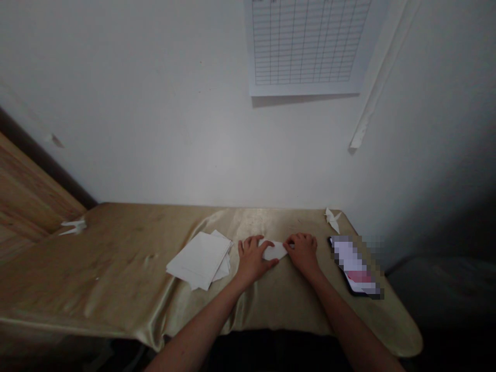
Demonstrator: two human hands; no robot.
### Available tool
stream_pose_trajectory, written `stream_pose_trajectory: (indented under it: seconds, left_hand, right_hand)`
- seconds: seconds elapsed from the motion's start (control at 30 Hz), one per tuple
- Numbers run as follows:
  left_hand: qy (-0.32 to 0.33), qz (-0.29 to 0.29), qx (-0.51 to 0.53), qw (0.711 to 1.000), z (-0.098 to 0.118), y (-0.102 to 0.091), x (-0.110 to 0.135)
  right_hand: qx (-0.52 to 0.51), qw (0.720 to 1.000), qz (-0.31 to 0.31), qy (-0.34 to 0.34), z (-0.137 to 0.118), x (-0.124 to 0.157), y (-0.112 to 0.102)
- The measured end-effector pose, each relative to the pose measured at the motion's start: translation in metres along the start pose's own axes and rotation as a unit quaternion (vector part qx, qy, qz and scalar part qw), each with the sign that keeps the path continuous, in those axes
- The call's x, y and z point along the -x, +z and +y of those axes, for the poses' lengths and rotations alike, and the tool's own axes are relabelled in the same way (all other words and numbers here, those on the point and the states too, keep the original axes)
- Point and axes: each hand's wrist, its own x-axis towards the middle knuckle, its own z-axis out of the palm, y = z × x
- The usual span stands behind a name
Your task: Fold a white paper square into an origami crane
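A folded white paper lies flat on a gold satin-covered worktop. The person's left grip and right grip are both closed, fingers curled over its two ends, holding it against the cloth. Left of the folded white paper sits a loose stack of white sheets. To its right lies a pixelated phone, with a paper crane behind. Another paper crane rests far left.
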Motion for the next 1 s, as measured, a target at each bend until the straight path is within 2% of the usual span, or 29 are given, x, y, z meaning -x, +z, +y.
stream_pose_trajectory:
  seconds: [0.17, 0.57, 0.83, 1.0]
  left_hand:
    - [0.029, -0.009, -0.011, 0.999, 0.000, 0.002, 0.002]
    - [0.026, -0.007, -0.007, 1.000, -0.003, 0.006, -0.002]
    - [0.055, -0.049, -0.023, 0.997, -0.002, -0.006, -0.010]
    - [0.074, -0.067, -0.022, 0.995, -0.007, -0.006, -0.015]
  right_hand:
    - [0.004, 1.000, 0.005, -0.003, 0.000, 0.000, 0.000]
    - [0.014, 1.000, -0.003, 0.000, 0.000, 0.000, 0.000]
    - [0.012, 1.000, 0.003, -0.004, 0.000, 0.000, 0.000]
    - [0.011, 1.000, 0.007, -0.007, 0.000, 0.002, -0.001]
